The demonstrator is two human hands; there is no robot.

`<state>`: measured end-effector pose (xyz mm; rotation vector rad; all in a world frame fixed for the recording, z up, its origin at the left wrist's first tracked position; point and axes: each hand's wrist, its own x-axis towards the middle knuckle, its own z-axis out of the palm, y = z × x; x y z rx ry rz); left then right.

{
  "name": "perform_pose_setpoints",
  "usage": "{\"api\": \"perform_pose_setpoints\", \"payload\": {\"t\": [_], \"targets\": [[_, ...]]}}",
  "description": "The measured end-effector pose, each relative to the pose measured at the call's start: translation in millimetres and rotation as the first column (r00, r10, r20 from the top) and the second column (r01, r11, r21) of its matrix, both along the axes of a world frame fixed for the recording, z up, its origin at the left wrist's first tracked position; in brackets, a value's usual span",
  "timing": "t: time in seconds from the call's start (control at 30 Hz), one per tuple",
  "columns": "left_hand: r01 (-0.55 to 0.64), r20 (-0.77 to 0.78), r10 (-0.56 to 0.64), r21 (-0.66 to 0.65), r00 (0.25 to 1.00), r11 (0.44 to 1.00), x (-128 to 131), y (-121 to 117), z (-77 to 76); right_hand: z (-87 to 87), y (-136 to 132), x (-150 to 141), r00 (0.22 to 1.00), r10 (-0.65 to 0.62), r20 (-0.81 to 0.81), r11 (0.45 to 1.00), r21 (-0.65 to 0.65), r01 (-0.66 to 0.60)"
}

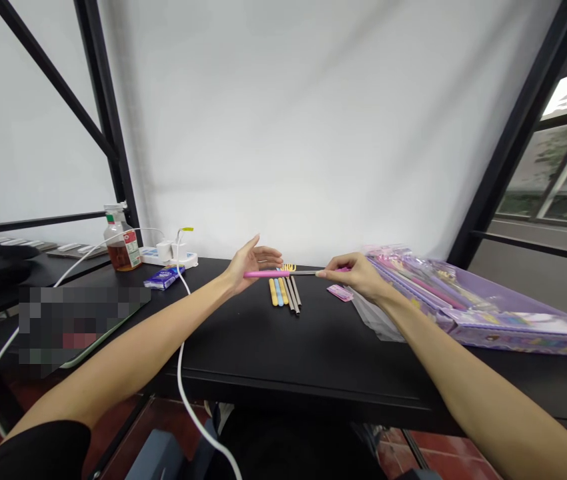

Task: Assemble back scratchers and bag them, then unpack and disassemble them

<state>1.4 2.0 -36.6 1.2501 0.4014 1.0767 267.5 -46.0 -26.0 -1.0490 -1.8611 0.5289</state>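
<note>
A pink back scratcher (267, 274) with a metal shaft is held level above the black table. My right hand (356, 275) pinches its right end, where a bit of pink shows between the fingers. At the other end is my left hand (247, 267), its fingers spread and the handle's tip against or just by the palm; contact is hard to make out. Behind and below the shaft, several more scratchers (279, 293) lie side by side, with yellow and light blue handles, grey metal tubes and yellow claw tips. A small pink card (339, 293) lies near my right hand.
A purple box (513, 320) of wrapped scratchers stands at the right, beside a clear plastic wrapper (376, 317). To the left are a bottle (122, 247), a power strip (191, 259), a blue packet (164, 277) and a blurred-out flat object (83, 327). A white cable (181, 373) crosses the table's front edge.
</note>
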Motion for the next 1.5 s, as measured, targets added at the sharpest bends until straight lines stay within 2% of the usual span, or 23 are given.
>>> {"api": "perform_pose_setpoints", "payload": {"t": [0.33,0.67,0.87,1.5], "targets": [[-0.073,0.053,0.073,-0.003,0.996,0.997,4.1,0.0,-1.4,-8.0,2.5,-11.3,1.0,0.002,-0.005,0.998,0.055,-0.002],[-0.077,0.041,0.08,-0.065,0.996,0.995,5.8,1.8,-7.2,-16.5,8.5,-13.1,0.999,0.028,0.02,0.994,0.103,-0.03],[-0.127,-0.001,0.128,-0.11,0.992,0.986,9.3,-4.0,-7.0,-16.5,8.0,-14.7,0.999,0.03,0.035,0.993,0.111,-0.034],[-0.111,-0.028,0.109,-0.106,0.994,0.988,12.0,-4.3,-10.2,-17.6,5.4,-19.5,0.998,0.027,0.057,0.995,0.096,-0.033]]}}
